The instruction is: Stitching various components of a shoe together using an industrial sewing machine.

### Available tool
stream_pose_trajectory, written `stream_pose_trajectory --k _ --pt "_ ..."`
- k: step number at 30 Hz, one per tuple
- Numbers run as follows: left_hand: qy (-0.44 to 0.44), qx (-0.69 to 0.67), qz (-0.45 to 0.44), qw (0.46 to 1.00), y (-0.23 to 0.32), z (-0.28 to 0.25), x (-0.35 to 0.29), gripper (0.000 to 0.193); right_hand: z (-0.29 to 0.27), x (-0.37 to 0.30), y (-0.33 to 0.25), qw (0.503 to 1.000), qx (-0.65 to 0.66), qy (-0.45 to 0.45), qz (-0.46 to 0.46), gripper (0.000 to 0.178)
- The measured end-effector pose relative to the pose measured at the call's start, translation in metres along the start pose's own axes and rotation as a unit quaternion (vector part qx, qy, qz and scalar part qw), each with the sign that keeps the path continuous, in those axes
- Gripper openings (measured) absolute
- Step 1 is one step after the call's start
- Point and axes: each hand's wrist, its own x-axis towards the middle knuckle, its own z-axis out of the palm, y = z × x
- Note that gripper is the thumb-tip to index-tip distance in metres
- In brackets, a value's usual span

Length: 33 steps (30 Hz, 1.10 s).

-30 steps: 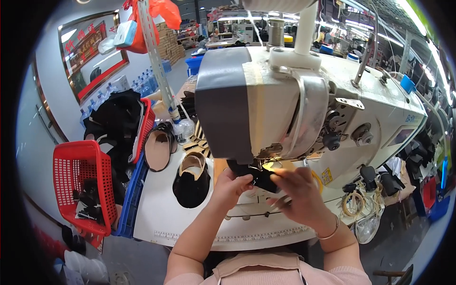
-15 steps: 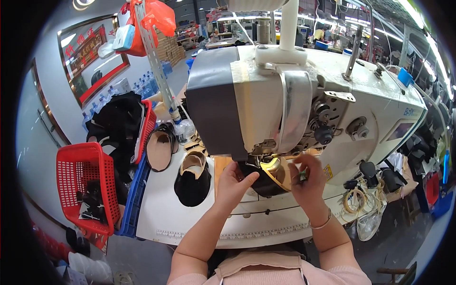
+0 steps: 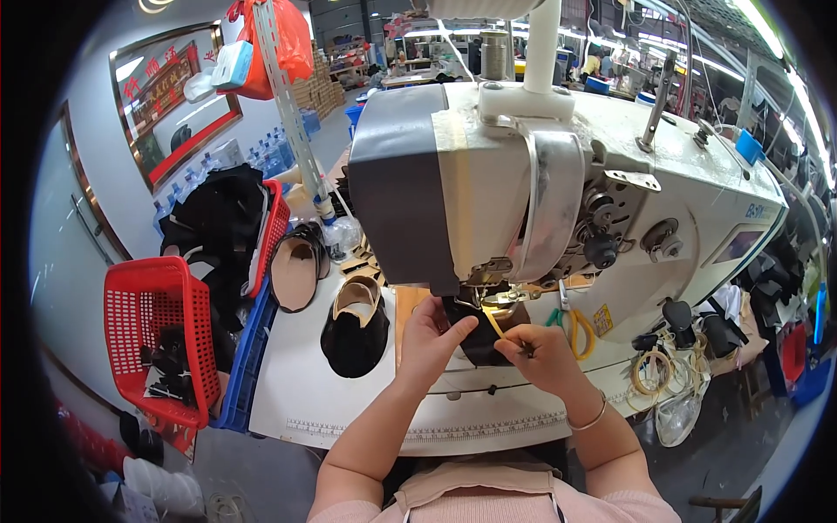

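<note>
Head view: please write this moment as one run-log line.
left hand holds black piece | right hand pinches it | under sewing machine

A red basket [image 3: 157, 336] of black pieces sits at far left. Black shoe uppers [image 3: 356, 327] lie on the white table [image 3: 296, 392]. Scissors [image 3: 571, 324] rest right.

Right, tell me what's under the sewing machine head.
Under the head, both hands, left and right, grip a black piece. The needle is hidden.
</note>
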Motion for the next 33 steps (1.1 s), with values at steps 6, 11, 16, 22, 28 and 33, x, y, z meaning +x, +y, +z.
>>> stream_pose_trajectory --k 6,11,16,22,28,33 --pt "-0.015 -0.039 -0.041 0.998 0.002 -0.008 0.006 0.034 0.007 0.002 0.004 1.0 0.025 -0.005 -0.012 0.018" --pt "-0.019 -0.07 -0.157 0.985 0.006 -0.015 0.012 0.031 0.01 0.001 -0.005 1.0 0.007 -0.009 -0.002 0.019" --pt "-0.033 0.013 -0.059 0.998 0.003 -0.006 -0.013 0.039 0.014 0.001 -0.007 1.0 0.006 0.006 -0.01 0.02" --pt "-0.031 -0.081 -0.07 0.994 -0.004 -0.01 -0.005 0.043 0.012 -0.004 -0.016 0.999 -0.04 -0.007 -0.001 0.016" --pt "-0.048 -0.055 -0.039 0.997 -0.013 -0.009 -0.029 0.046 0.009 -0.024 -0.009 0.987 -0.108 -0.002 -0.119 0.012" --pt "-0.052 -0.05 -0.025 0.997 -0.008 -0.008 -0.021 0.045 0.013 -0.018 -0.005 0.988 -0.087 0.015 -0.127 0.011"
